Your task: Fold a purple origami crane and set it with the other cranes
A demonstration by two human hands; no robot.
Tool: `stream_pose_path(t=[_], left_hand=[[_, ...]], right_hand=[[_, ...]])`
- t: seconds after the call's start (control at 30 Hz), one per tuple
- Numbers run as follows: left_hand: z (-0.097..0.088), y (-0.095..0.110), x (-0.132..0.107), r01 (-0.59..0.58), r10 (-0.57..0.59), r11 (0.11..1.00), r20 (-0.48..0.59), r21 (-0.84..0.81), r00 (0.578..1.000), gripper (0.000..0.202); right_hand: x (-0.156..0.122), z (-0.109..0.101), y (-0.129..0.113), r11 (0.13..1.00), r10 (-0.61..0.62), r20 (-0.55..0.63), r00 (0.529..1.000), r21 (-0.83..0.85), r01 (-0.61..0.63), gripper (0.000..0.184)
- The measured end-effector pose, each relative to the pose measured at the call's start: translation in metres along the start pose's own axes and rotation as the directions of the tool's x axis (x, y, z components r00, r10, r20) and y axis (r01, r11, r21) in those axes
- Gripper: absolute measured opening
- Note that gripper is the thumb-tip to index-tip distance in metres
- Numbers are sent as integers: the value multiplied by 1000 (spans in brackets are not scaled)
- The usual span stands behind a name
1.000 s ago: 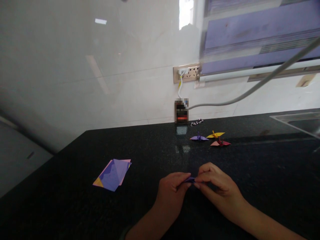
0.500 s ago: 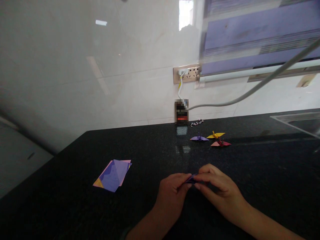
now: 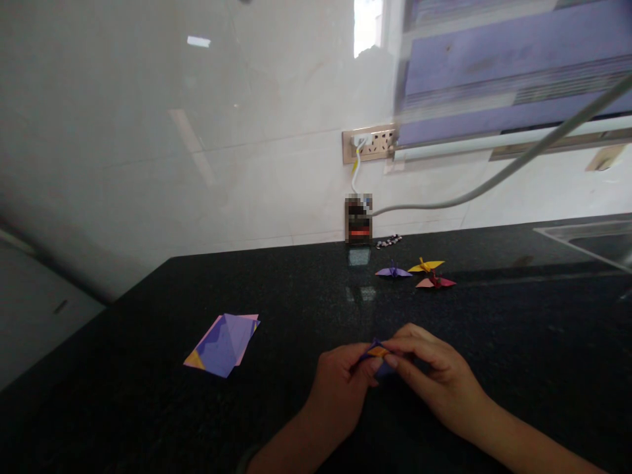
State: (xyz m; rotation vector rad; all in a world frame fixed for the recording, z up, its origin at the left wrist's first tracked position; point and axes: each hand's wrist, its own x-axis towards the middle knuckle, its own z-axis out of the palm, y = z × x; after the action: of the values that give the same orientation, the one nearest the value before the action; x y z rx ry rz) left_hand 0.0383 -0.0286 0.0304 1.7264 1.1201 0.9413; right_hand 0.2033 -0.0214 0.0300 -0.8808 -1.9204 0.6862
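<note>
Between my fingertips is a small piece of folded origami paper (image 3: 378, 353), purple with an orange patch showing. My left hand (image 3: 342, 382) pinches its left side between thumb and fingers. On the other side my right hand (image 3: 434, 368) grips it the same way, with the thumb close to the left thumb. Parts of the paper are hidden behind the fingers. To the left, purple, pink and orange paper sheets (image 3: 217, 345) lie overlapping on the black countertop (image 3: 148, 421). Beyond my hands stand a purple paper crane (image 3: 394, 271), a yellow one (image 3: 426, 265) and a red-pink one (image 3: 436, 282).
A small dark box (image 3: 359, 220), partly blurred out, leans at the wall beside a beaded strand (image 3: 389, 241). A grey cable (image 3: 474, 196) runs off to the right. A wall socket (image 3: 368, 143) holds a white plug. At right is a sink edge (image 3: 582, 253).
The folded paper has tilted between my fingers, so its orange patch and more purple now show. Both hands stay nearly in place; the cranes and loose sheets have not moved.
</note>
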Motion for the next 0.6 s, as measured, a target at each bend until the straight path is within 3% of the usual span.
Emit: stream_pose_path(t=[0.6], left_hand=[[0,1,0,-38,41,990,-22,137,999,27]], right_hand=[[0,0,1,995,-84,27,996,-46,85,25]])
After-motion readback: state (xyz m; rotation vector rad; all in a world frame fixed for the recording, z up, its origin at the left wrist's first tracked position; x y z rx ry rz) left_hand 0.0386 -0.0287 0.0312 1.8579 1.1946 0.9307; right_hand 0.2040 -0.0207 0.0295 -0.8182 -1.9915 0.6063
